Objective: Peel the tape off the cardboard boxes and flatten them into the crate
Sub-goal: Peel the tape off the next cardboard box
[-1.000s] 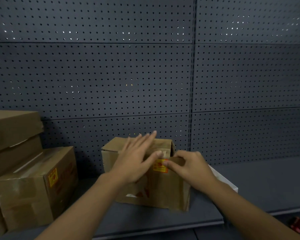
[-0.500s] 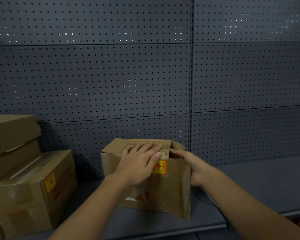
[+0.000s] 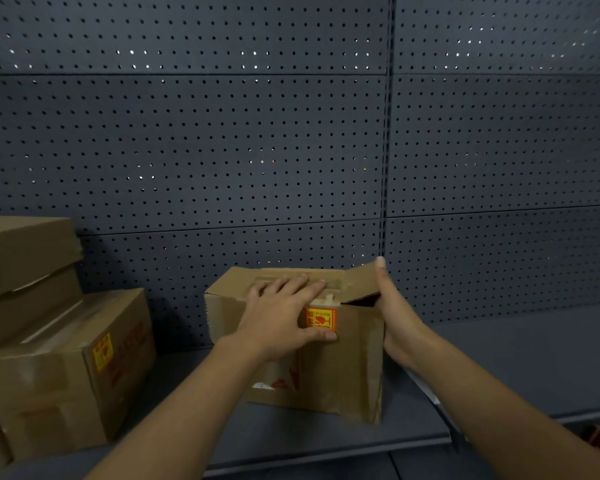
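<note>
A single head-worn wide-angle camera looks forward and slightly down at a shelf (image 3: 499,368). It sits close, the pegboard wall (image 3: 222,150) filling the upper frame, forearms entering from the bottom edge.

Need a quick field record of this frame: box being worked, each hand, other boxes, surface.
box: middle box on shelf, right top flap lifted
left hand: left hand flat on top, thumb by orange sticker
right hand: right hand straight against right side and flap
other boxes: stacked boxes at left, closed
crate: not in view
</note>
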